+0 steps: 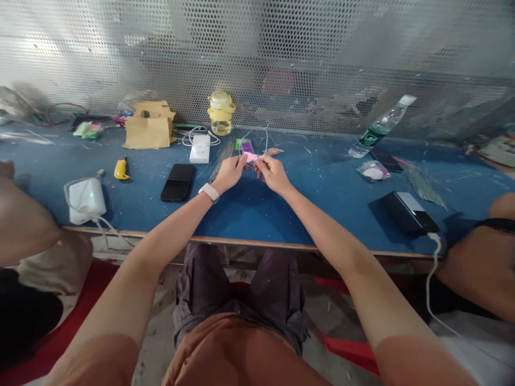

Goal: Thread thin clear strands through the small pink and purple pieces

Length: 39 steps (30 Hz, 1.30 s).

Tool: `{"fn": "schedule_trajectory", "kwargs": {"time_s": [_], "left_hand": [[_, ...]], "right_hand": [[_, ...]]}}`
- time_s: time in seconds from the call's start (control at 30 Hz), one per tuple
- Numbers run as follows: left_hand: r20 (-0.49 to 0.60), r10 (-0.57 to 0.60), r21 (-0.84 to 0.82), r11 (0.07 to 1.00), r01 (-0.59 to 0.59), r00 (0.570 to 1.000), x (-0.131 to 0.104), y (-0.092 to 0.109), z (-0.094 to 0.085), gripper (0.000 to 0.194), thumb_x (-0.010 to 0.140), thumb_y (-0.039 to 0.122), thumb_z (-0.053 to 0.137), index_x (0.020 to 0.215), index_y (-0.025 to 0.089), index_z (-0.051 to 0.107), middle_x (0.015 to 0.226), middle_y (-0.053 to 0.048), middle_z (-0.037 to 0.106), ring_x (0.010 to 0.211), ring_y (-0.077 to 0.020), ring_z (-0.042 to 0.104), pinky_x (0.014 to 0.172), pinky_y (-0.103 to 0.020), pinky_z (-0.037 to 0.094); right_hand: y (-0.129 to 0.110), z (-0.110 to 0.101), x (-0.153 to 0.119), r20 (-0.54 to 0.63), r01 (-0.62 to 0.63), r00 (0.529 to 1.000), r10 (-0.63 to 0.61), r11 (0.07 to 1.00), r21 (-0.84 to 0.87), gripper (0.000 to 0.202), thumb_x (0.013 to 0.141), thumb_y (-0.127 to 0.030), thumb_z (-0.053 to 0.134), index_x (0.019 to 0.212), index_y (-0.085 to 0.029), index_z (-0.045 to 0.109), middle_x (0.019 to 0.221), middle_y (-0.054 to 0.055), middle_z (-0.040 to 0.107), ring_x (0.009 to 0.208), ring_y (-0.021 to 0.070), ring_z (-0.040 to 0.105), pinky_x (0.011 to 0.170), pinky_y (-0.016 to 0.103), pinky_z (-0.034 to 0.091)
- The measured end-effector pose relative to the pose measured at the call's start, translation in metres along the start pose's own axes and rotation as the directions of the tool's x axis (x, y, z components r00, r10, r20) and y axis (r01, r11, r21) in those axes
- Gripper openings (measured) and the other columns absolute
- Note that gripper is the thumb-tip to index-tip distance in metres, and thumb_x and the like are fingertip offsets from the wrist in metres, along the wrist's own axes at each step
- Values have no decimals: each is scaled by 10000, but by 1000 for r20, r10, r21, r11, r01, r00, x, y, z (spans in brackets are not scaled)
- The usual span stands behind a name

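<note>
My left hand [230, 172], with a pale band on the wrist, pinches the left end of a small bright pink piece [250, 156], too small to tell its kind. Close to the piece's right end, my right hand [272, 170] is closed in a pinch; what lies between its fingertips is hidden. Just behind the hands are a purple packet [246, 146] and a green one [238, 142]. A bundle of thin greyish strands [223, 158] lies beside my left hand, and thin white wire-like strands curve up behind my right hand.
On the blue table [257, 214] to the left are a black phone [177, 182], a white power bank [200, 149], a yellow cutter [121, 169] and brown cardboard [148, 128]. A yellow-lidded bottle [221, 113] stands behind. Rightward are a tilted water bottle [380, 128] and black device [410, 212]. People sit either side.
</note>
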<state>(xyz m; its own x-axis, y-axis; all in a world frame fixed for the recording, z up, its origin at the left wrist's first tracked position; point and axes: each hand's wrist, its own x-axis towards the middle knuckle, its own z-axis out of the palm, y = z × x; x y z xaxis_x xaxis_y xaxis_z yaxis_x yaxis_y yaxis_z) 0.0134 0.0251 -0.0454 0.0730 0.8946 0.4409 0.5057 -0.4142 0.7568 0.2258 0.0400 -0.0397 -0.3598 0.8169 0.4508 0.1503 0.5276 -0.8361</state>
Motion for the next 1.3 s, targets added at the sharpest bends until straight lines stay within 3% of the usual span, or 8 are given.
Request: {"fn": "schedule_trajectory", "kwargs": {"time_s": [0.23, 0.4, 0.57, 0.73, 0.87, 1.03, 1.17, 1.3], "left_hand": [[37, -76, -263, 961, 84, 996, 0, 8, 0, 644, 1280, 510, 510, 754, 204, 720, 678, -16, 593, 660, -158, 542, 713, -324, 441], [213, -140, -532, 814, 235, 967, -3, 17, 1, 639, 1257, 600, 573, 775, 199, 699, 708, -22, 600, 641, -134, 533, 671, -294, 452], [306, -148, -623, 716, 315, 941, -5, 22, -4, 613, 1232, 626, 620, 805, 203, 739, 699, -25, 591, 644, -140, 537, 655, -286, 462], [290, -117, -556, 787, 267, 950, -4, 20, -5, 638, 1209, 691, 618, 840, 198, 783, 767, -55, 676, 662, -148, 589, 666, -305, 486], [123, -146, -425, 886, 185, 982, -1, 14, -2, 587, 1230, 646, 598, 940, 190, 828, 859, -79, 744, 745, -163, 645, 697, -297, 517], [-5, -253, -630, 752, 194, 967, 4, 10, -3, 510, 1268, 593, 469, 1059, 219, 745, 987, -89, 746, 857, -181, 726, 827, -322, 639], [73, -240, -736, 642, 214, 968, 4, 16, -9, 345, 1251, 484, 527, 1065, 243, 688, 890, -38, 663, 814, -175, 709, 887, -358, 672], [172, -196, -738, 624, 258, 965, 0, 28, -11, 347, 1222, 499, 609, 990, 247, 664, 781, 15, 561, 735, -159, 640, 912, -375, 661]], "right_hand": [[2, -6, 4, -25, 2, 1000, -2, 1000, -21, 810, 942, -1066, 606, 924, -263, 711, 788, -1, 669, 560, 157, 633, 583, 343, 487], [4, -9, 6, -37, -10, 999, 11, 1000, 5, 843, 892, -1095, 630, 910, -257, 721, 806, 8, 691, 547, 153, 649, 514, 332, 463], [5, -7, 8, -33, -52, 998, 57, 991, 123, 796, 879, -1056, 711, 941, -263, 730, 812, 2, 700, 555, 135, 641, 469, 291, 435], [8, -6, 10, 12, -160, 987, 163, 952, 261, 738, 847, -975, 832, 940, -249, 736, 821, 2, 697, 578, 127, 647, 452, 262, 443], [10, -5, 9, 49, -198, 980, 192, 946, 255, 734, 823, -950, 873, 907, -230, 755, 788, 14, 715, 559, 128, 642, 439, 260, 438], [8, -3, 8, 50, -175, 985, 168, 955, 238, 660, 877, -877, 868, 892, -223, 779, 797, 33, 728, 588, 142, 656, 454, 259, 440], [4, -3, 7, 72, -211, 977, 199, 945, 252, 475, 919, -670, 895, 822, -223, 767, 788, 36, 715, 676, 154, 653, 518, 257, 466], [-3, -4, 8, 99, -243, 970, 223, 872, 424, 363, 931, -514, 872, 772, -228, 714, 828, 33, 717, 782, 165, 679, 664, 279, 541]]}}
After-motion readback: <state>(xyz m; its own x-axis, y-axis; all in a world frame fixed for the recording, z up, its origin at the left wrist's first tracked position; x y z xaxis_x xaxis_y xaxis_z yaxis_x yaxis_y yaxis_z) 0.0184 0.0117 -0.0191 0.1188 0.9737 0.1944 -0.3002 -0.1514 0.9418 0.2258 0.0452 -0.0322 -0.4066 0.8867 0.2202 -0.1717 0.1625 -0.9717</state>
